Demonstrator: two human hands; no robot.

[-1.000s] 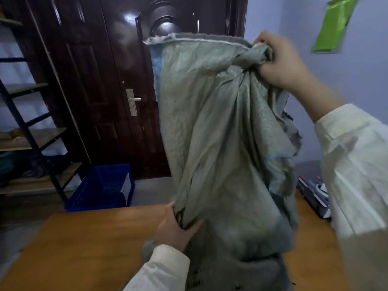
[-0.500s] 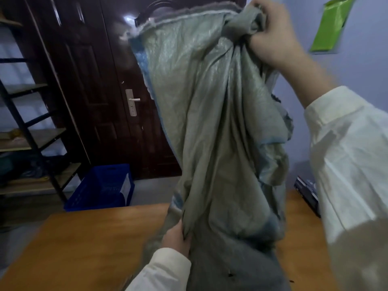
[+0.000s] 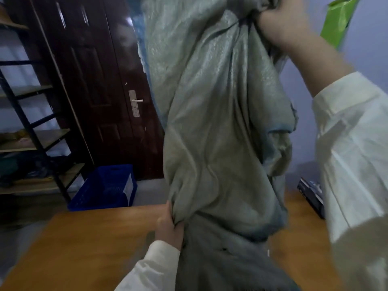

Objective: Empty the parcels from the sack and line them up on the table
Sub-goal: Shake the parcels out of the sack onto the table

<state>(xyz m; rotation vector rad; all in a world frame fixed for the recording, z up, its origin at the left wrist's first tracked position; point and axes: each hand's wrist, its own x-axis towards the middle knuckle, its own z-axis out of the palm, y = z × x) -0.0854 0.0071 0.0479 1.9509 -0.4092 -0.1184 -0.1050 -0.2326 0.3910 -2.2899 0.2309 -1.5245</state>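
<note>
A large grey-green woven sack (image 3: 218,127) hangs upright over the wooden table (image 3: 84,248), its upper end above the frame's top edge. My right hand (image 3: 283,24) grips a bunched fold near the sack's top, raised high. My left hand (image 3: 170,225) clutches a fold low on its left side, just above the table. The sack's lower part spreads dark and crumpled towards me. A dark parcel (image 3: 310,194) lies at the table's right edge, partly hidden by my right sleeve. What the sack holds is hidden.
A dark brown door (image 3: 109,80) stands behind the table. A blue plastic crate (image 3: 107,187) sits on the floor beside a black metal shelf rack (image 3: 31,131) at left. A green packet (image 3: 338,19) hangs on the blue-grey wall at right.
My right hand has lifted the sack's top higher, past the frame's upper edge. The sack is stretched taller. My left hand keeps its hold low on the sack.
</note>
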